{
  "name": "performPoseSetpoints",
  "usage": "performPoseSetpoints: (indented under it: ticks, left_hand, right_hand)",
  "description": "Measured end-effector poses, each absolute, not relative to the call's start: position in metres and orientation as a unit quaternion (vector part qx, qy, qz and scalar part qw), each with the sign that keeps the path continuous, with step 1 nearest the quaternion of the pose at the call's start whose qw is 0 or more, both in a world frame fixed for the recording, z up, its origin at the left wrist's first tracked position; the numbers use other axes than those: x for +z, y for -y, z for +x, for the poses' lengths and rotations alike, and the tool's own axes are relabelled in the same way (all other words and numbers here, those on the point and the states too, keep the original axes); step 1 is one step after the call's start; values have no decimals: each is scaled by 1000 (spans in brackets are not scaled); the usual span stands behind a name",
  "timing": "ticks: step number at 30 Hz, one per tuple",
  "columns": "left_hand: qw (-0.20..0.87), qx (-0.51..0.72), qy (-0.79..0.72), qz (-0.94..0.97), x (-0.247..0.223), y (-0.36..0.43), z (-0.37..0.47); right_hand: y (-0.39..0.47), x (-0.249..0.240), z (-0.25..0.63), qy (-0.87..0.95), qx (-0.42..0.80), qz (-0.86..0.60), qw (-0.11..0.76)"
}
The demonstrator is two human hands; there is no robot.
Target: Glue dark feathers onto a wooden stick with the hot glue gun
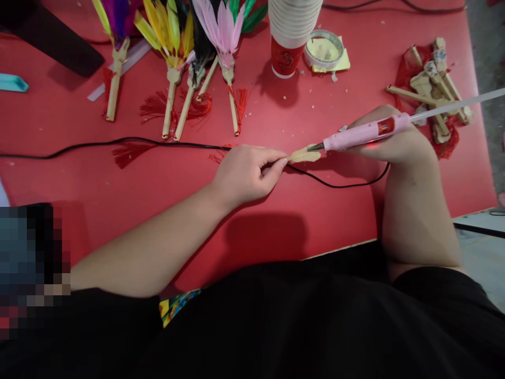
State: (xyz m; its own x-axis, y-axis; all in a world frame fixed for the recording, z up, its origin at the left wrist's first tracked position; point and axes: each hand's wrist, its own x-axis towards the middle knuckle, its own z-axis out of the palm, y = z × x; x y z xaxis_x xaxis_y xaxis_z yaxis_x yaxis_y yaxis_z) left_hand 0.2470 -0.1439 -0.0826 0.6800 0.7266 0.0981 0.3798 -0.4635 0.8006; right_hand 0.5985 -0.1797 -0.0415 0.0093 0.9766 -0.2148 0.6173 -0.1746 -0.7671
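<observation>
Left hand (248,173), center of frame, pinches wooden handle piece (305,155) between thumb and fingers; its broad end points right. Right hand (384,139), right of center, grasps pink glue gun (365,132), metal tip at the piece's broad end, clear stick out the back toward right edge. Red table (335,216) underneath. Feather fans (226,60) across upper left, paper cups (290,39) top center, tape roll (324,50) just beside them, handle pile (434,92) upper right.

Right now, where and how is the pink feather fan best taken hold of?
Pinch the pink feather fan by its slim wooden handle, probably from the near side: the handle points toward the person, and the feathers spread away.
</observation>
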Motion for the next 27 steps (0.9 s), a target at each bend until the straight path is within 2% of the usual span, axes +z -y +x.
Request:
performPoseSetpoints:
  ticks: [3,9,14,27]
  left_hand:
    - [395,224,-333,826,-81,145,247]
    - [367,240,-325,838,-81,146,247]
    - [358,247,-327,839,-83,146,246]
    - [356,269,-324,834,-86,147,246]
  right_hand:
    - [178,-42,603,632,398,-633,207]
    - [180,-40,600,608,427,-626,238]
    - [177,-39,601,614,429,-626,217]
    - [178,-34,598,611,406,-638,234]
